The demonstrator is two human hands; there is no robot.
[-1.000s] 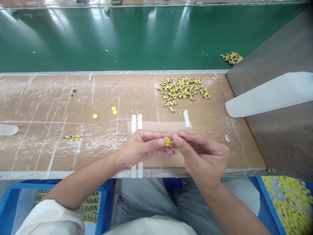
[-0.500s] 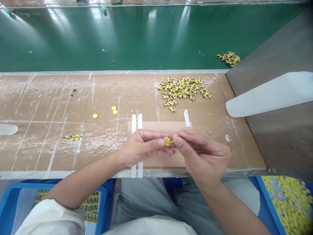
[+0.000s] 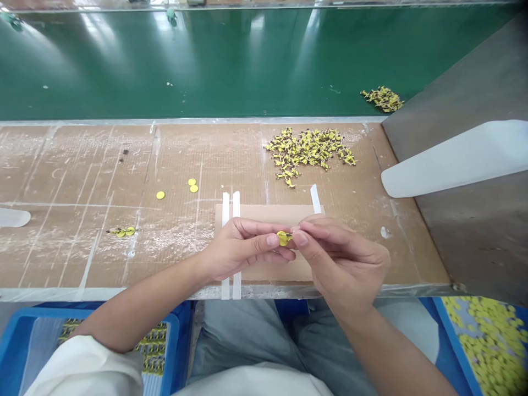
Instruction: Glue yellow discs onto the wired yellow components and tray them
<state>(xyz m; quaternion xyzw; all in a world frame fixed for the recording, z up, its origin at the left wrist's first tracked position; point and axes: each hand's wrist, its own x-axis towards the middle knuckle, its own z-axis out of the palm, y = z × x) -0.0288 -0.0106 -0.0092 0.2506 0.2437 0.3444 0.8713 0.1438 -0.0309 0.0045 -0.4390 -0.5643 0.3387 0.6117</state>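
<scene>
Stretching beneath the left hand and right hand, the counter bears a pile of yellow-and-dark pieces ahead of them. Directly between their fingertips, grasped by both, is a small yellow disc, its long axis seemingly crosswise and neither hand clearly nearer.

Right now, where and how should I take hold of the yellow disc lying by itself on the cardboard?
Pinch the lone yellow disc by opposite sides of its rim, probably best from directly above: it is round, looks thin, lies flat on the cardboard, and nothing touches its edge.
</scene>
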